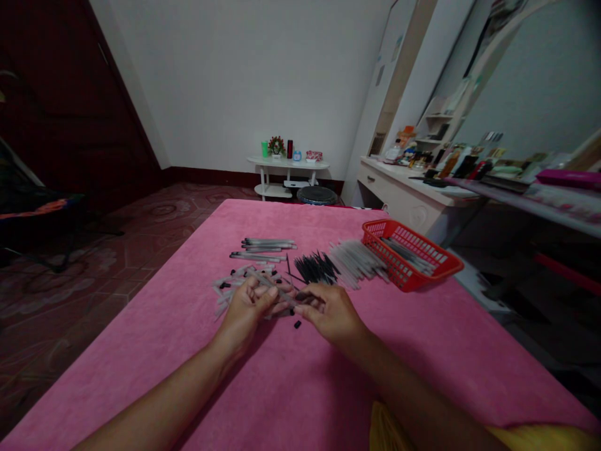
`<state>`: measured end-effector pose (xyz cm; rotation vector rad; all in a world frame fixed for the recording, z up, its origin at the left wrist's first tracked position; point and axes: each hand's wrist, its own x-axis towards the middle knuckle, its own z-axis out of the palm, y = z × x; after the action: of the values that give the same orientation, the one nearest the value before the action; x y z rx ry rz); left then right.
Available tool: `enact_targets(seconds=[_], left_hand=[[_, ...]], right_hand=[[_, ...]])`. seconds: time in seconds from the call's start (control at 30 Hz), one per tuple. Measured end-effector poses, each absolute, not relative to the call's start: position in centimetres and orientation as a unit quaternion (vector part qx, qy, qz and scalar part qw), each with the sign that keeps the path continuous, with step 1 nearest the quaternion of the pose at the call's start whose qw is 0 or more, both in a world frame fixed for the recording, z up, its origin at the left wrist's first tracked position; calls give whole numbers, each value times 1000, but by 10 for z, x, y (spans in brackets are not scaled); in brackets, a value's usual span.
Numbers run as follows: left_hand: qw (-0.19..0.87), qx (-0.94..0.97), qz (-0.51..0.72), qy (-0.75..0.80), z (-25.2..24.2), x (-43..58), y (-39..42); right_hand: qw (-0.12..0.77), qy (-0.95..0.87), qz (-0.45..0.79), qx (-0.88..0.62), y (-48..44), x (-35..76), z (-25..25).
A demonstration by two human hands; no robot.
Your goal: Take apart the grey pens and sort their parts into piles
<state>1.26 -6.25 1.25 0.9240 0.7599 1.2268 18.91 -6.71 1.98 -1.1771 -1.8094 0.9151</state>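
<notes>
Two forearms (188, 377) converge, left fingers (265, 300) holding a tube (284, 297) (right fingers (312, 316), something dark (303, 296)).

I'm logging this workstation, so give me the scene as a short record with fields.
Left hand: holds a slim pale tube
Right hand: fingers curled near the tube's right end; exact grip unclear
Under the hands: loose pile of pale pieces, some with black parts
Beyond the pile: pale sticks with black ends, laid side by side
Right of the pile: slim dark pieces, then pale tubes
Far right: red basket holding slim pieces
Surface: pink cloth
</notes>
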Motion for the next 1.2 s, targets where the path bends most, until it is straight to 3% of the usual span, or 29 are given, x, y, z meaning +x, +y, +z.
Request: enact_targets(seconds=[0.4, 0.57, 0.67, 0.73, 0.87, 0.97, 1.07, 1.2], left_hand=[[623, 463, 514, 365, 16, 14, -65], [425, 571, 559, 425, 20, 8, -61], [303, 721, 460, 421, 22, 7, -63], [284, 787, 389, 386, 23, 9, -68], [342, 787, 367, 358, 23, 15, -76], [454, 695, 418, 369, 22, 16, -75], [560, 555, 484, 381, 21, 16, -72], [606, 448, 532, 386, 19, 15, -69]], right_hand=[[354, -750, 185, -527, -61, 211, 50], [342, -760, 194, -518, -61, 226, 74], [352, -755, 229, -504, -67, 222, 80], [353, -753, 259, -491, -71, 215, 80], [387, -705, 359, -474, -78, 199, 73], [400, -677, 389, -481, -80, 192, 64], [355, -724, 338, -485, -81, 190, 56], [324, -774, 246, -485, -82, 191, 54]])
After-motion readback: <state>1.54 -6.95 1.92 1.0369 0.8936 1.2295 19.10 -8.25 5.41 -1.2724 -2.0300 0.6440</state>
